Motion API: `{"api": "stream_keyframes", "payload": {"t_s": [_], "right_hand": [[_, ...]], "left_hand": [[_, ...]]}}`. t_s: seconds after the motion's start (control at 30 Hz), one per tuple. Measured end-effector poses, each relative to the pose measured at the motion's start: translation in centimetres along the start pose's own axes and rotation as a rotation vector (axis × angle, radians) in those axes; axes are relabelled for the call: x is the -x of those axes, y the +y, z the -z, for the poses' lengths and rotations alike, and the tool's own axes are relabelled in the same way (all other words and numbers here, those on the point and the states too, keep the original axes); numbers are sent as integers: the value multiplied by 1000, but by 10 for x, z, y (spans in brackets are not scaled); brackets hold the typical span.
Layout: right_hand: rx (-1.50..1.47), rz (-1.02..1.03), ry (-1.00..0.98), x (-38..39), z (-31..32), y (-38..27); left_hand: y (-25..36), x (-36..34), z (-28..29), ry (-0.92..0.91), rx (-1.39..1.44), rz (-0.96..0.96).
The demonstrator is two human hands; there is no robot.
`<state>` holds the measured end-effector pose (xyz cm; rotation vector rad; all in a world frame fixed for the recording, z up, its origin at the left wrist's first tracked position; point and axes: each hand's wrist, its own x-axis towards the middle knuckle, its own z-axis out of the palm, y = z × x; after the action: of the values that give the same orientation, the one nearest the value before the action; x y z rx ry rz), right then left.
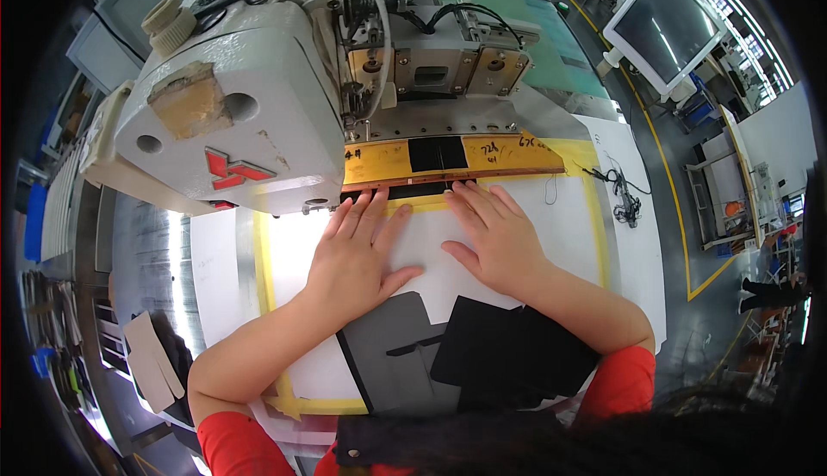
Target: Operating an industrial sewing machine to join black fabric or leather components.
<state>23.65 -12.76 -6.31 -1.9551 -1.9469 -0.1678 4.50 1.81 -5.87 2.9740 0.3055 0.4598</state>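
My left hand [357, 261] lies palm down on the white work sheet [431, 286], fingers apart, their tips at a black strip [413, 190] along the lower edge of a yellow guide plate [508, 155]. My right hand [495, 239] also lies flat with fingers spread, its tips at the strip's right part. The grey-white sewing machine [241, 97] stands above my left hand, hiding the guide's left end. A small black panel [437, 154] sits on the guide. Below my hands are dark grey pieces [383, 360] and black pieces [517, 355].
Tan and black pieces [151, 360] lie on the metal surface [155, 261] at left. A tangle of black thread [624, 200] lies at right. A monitor [663, 24] stands at upper right. Another person's dark-clothed legs [767, 295] show beyond the yellow floor line at far right.
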Motion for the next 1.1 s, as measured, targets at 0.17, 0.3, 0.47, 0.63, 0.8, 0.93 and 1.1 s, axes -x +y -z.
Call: {"api": "stream_keyframes", "payload": {"t_s": [0.17,0.3,0.47,0.63,0.8,0.93,1.1], "right_hand": [[-9,15,26,-2,0,-3],[24,21,31,-2,0,-4],[61,32,58,0,-1,-4],[76,48,74,2,-1,-5],[55,41,74,2,0,-1],[36,45,80,1,0,0],[21,18,37,1,1,-1]], "left_hand": [[4,4,-2,-18,-23,21],[4,5,-3,10,-26,26],[6,5,-4,-13,-17,41],[10,8,0,36,-12,33],[9,8,2,69,17,23],[8,7,2,92,-13,33],[7,9,1,59,-3,52]]}}
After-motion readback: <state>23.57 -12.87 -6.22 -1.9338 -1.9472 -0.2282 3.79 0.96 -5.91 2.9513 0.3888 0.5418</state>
